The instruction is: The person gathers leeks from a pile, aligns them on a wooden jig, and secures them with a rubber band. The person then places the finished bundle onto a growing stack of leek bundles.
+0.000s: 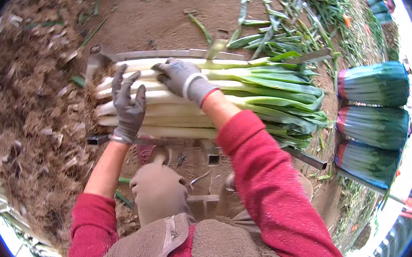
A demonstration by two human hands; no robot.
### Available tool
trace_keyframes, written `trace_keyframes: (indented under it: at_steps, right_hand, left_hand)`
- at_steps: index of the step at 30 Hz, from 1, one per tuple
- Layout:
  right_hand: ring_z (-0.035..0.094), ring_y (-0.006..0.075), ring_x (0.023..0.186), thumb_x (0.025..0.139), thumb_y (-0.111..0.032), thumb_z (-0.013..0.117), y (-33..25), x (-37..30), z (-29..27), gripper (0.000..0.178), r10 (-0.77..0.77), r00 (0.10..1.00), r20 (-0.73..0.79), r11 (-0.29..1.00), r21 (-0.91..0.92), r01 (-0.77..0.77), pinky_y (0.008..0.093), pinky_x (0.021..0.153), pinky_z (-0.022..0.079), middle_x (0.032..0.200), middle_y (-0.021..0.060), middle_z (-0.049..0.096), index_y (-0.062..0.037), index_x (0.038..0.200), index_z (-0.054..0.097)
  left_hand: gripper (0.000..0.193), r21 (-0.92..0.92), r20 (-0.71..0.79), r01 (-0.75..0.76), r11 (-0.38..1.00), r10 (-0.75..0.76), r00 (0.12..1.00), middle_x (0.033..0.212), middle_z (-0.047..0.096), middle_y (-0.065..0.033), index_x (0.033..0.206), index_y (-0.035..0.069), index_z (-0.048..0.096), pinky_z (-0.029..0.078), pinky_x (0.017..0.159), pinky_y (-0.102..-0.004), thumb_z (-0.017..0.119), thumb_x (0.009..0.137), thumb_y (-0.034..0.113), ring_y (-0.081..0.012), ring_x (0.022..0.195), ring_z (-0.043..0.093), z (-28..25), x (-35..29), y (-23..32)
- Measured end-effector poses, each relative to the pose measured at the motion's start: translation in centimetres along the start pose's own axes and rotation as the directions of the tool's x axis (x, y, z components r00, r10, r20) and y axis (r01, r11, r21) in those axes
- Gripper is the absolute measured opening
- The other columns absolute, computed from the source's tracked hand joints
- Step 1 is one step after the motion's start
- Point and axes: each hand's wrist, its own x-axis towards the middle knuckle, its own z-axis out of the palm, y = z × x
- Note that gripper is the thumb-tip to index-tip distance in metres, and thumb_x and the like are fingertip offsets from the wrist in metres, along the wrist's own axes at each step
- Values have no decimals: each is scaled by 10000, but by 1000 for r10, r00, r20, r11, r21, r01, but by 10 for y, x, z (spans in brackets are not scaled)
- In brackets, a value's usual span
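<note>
A row of leeks with long white stalks and trimmed green leaves lies across a low metal frame in front of me. Their root ends point left and the leaves right. My left hand, in a grey glove, rests near the root ends with its fingers apart, holding nothing. Over the upper middle of the row, my right hand, also gloved in grey, has its fingers curled down around a white stalk. The undersides of its fingers are hidden.
A big heap of brown roots and peelings covers the ground at left. Cut green leaves are strewn beyond the frame. Wrapped leek bundles stand in a row at right. My knee is close below the frame.
</note>
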Motion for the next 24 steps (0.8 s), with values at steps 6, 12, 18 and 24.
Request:
trace_keyframes:
  at_steps: [6, 12, 18, 24]
  right_hand:
    - [641, 338, 1093, 899, -260, 552, 7, -8, 13, 337, 21, 1000, 23, 999, -37, -20, 442, 951, 495, 1213, 137, 649, -119, 1192, 643]
    - [607, 313, 1110, 932, -334, 570, 35, -116, -74, 312, 467, 850, -246, 873, -25, -487, 473, 985, 431, 1141, 162, 665, -99, 1120, 652]
    - [438, 326, 1349, 955, -361, 530, 79, -177, -22, 467, 410, 690, -597, 775, -170, -608, 465, 1154, 240, 1428, 122, 525, -125, 1357, 563]
    - [556, 299, 1215, 956, -443, 522, 114, -156, -63, 440, 409, 849, -334, 846, -209, -490, 473, 1038, 382, 1258, 154, 613, -97, 1199, 643]
  left_hand:
    - [337, 487, 334, -57, 872, -125, 934, 1167, 679, -110, 1191, 112, 664, 324, 1090, -474, 527, 955, 310, -300, 1194, 567, 39, 16, 2]
    - [300, 468, 366, -81, 880, -110, 924, 1149, 673, -120, 1153, 106, 671, 339, 1070, -477, 539, 934, 263, -307, 1163, 572, 38, 10, -6]
    - [278, 523, 341, 29, 852, -240, 909, 1196, 657, -127, 1097, 91, 675, 346, 1057, -473, 543, 932, 270, -317, 1159, 568, 48, 16, 7]
    - [275, 432, 387, -82, 898, -102, 916, 1162, 668, -103, 1091, 95, 664, 338, 1061, -457, 548, 920, 276, -292, 1133, 582, 61, 12, 23]
